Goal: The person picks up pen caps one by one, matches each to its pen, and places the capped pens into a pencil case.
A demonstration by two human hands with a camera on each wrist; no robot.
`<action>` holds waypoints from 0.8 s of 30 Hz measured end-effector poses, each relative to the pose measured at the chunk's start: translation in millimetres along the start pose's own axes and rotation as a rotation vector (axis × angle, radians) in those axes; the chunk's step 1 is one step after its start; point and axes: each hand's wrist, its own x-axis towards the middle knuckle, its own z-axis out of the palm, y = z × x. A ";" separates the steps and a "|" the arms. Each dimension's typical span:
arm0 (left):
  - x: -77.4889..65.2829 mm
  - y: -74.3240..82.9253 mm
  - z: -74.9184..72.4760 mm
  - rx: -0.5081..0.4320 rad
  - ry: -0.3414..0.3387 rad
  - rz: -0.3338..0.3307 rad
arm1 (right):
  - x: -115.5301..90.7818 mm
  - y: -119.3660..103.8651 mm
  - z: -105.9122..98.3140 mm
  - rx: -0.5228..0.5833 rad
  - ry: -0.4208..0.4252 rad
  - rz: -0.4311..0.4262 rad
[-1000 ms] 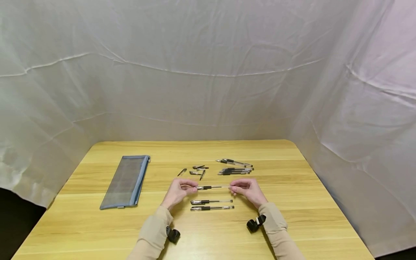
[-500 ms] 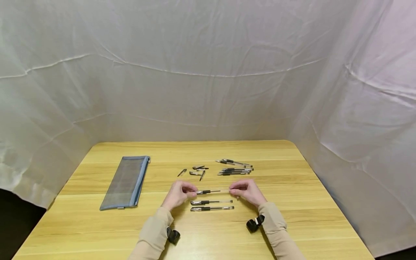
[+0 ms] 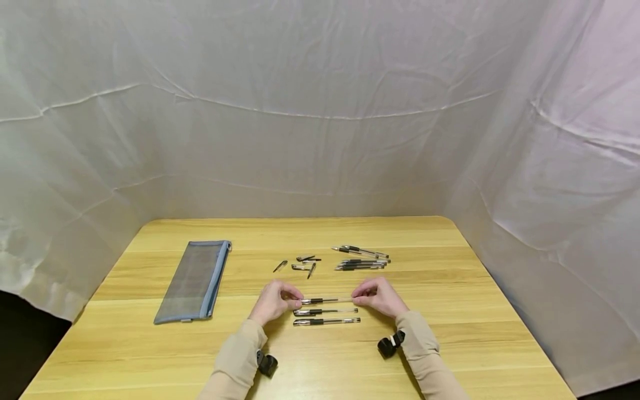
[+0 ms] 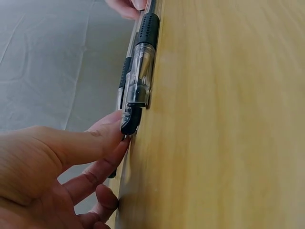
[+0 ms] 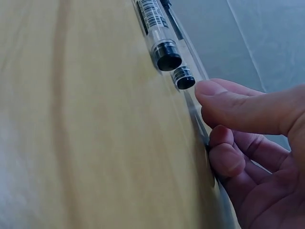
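Observation:
A clear gel pen [image 3: 320, 300] with a black grip lies level between my hands, cap end to the left. My left hand [image 3: 274, 303] pinches that cap end between thumb and fingers. At the other end, my right hand [image 3: 382, 296] pinches the barrel tip with thumb and forefinger. Just nearer to me, a second capped pen [image 3: 330, 311] and a third capped pen [image 3: 330, 320] lie parallel on the table. In the right wrist view, the black end plugs of two pens [image 5: 169, 57] show beside my thumb. The held pen's end is hidden by my fingers there.
Several loose pen caps [image 3: 301, 266] lie beyond my left hand. Several uncapped pens [image 3: 361, 261] are grouped beyond my right hand. A blue-edged mesh zip pouch [image 3: 192, 283] lies flat on the left of the wooden table [image 3: 450, 355]. Grey fabric [image 3: 320, 150] hangs around the table.
Both hands have brought the held pen toward me, from farther up the table to close beside the two lying pens. Caps, uncapped pens and pouch have stayed put.

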 end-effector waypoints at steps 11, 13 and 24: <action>0.4 -0.2 0.8 0.044 0.018 -0.027 | 2.4 6.0 0.7 -0.017 -0.023 -0.036; 0.9 -0.4 1.1 0.048 0.018 -0.032 | 3.1 6.0 0.2 -0.021 -0.026 -0.041; 1.1 -3.0 2.2 0.061 0.017 -0.051 | 2.8 3.9 0.6 -0.025 -0.058 -0.005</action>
